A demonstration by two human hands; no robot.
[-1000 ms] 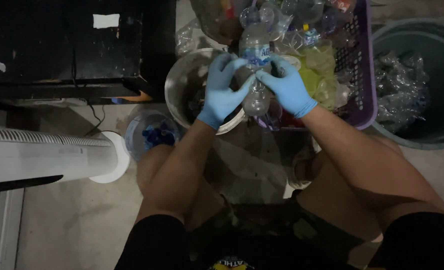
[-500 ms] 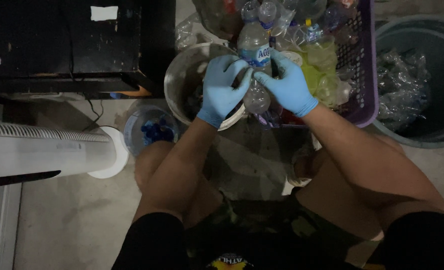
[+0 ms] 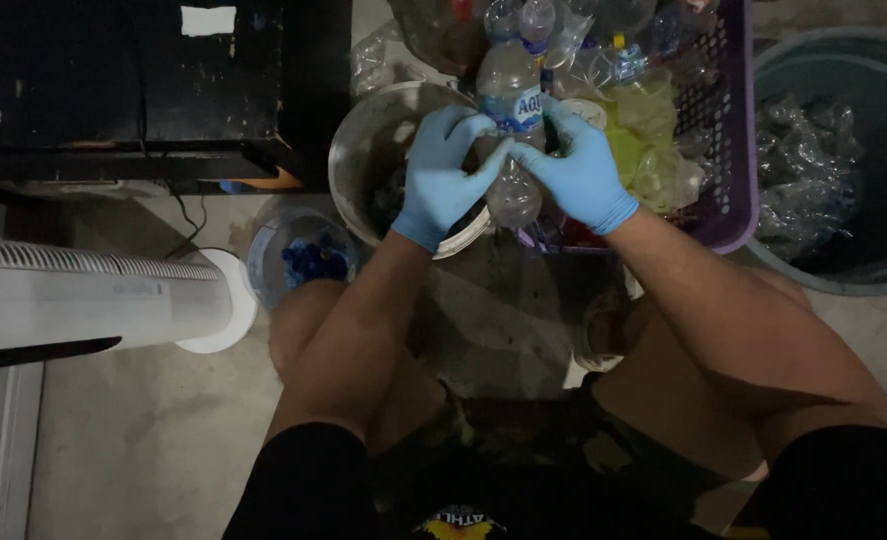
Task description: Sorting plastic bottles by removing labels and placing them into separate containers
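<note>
I am gripping a clear plastic bottle [image 3: 510, 110] with my gloved left hand [image 3: 446, 172] and right hand [image 3: 579, 170] above the grey bucket [image 3: 364, 140].

Purple basket [image 3: 734, 150] and grey bin [image 3: 844, 150], cut off by frame edges

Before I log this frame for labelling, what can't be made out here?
Head view only:
- Clear bottle: its middle is hidden by the left hand and right hand.
- Metal bowl: contents too dark to tell.
- Purple basket and grey bin: cut off by the frame edges.
</note>
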